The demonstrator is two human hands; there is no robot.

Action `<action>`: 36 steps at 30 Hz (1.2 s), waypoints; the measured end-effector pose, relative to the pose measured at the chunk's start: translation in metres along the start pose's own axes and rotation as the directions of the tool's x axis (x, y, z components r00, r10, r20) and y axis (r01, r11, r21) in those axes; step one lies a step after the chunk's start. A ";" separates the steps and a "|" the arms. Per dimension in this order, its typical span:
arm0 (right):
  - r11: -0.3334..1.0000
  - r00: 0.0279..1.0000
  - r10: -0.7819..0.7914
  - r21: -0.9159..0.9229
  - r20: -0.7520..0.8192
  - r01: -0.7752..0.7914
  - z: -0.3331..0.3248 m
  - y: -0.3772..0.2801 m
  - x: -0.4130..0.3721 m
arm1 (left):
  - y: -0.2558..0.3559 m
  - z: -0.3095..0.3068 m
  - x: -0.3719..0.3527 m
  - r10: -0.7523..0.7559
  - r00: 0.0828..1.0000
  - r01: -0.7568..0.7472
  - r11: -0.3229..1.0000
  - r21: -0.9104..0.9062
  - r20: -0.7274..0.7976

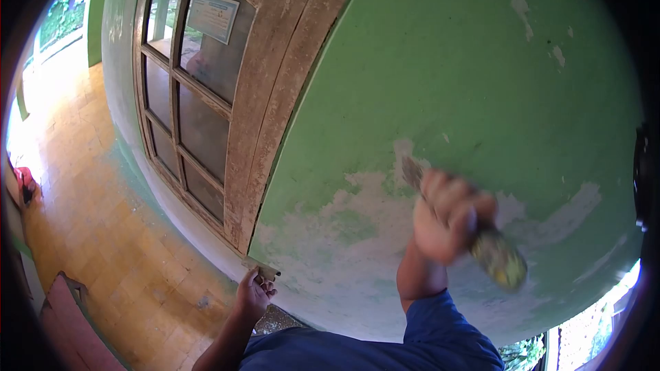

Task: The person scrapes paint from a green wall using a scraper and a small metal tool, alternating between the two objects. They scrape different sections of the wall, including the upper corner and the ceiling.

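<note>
My right hand (447, 216), blurred by motion, is wrapped round a scraper (500, 260). Its narrow blade points up and left to a pale patch (404, 151) on the green wall (440, 75), where the paint is off. Whether the blade touches the wall cannot be made out. The scraper's thick, stained handle sticks out below my fist. Low on the left, my left hand (254, 293) is closed on a small flat beige plate (262, 267) with a curled edge, held between fingers and thumb near the foot of the door frame.
A worn wooden window frame (275, 89) with glass panes and a paper notice (213, 16) stands left of the wall. Yellow floor tiles (130, 247) run along it. A reddish-brown panel (75, 330) is at lower left, with a red item (26, 182) beyond.
</note>
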State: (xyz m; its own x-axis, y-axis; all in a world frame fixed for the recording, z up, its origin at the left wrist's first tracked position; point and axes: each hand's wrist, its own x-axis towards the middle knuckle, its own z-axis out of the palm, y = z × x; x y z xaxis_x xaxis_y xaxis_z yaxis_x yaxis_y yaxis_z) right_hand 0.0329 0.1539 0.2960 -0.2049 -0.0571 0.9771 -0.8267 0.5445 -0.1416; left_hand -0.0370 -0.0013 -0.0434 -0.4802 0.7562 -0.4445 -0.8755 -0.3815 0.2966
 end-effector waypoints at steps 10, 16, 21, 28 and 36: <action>0.983 1.000 -0.006 -0.182 -0.025 0.001 0.003 0.006 -0.009 | -0.003 -0.008 0.007 -0.020 1.000 0.020 1.000 -0.005 -0.005; 1.000 1.000 -0.010 -0.019 0.007 0.010 0.001 0.002 -0.006 | 0.000 -0.005 0.005 0.002 1.000 -0.003 1.000 -0.027 -0.015; 0.996 0.999 -0.007 -0.093 -0.052 0.002 0.003 0.010 -0.011 | 0.001 -0.004 0.001 -0.022 1.000 0.022 1.000 0.020 -0.020; 0.999 0.999 0.032 -0.040 -0.037 -0.034 -0.003 0.014 -0.016 | 0.001 -0.001 -0.001 -0.034 0.999 0.034 0.999 -0.005 -0.037; 0.999 0.998 0.021 -0.034 -0.060 -0.023 -0.001 0.005 -0.016 | 0.001 -0.001 -0.007 -0.041 0.998 0.042 0.999 0.027 -0.040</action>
State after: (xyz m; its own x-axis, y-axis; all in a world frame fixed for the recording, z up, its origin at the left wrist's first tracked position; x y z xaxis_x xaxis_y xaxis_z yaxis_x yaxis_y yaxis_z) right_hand 0.0330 0.1584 0.2799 -0.1905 0.0046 0.9817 -0.8035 0.5738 -0.1586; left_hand -0.0339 -0.0075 -0.0407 -0.4459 0.7492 -0.4898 -0.8930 -0.3348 0.3007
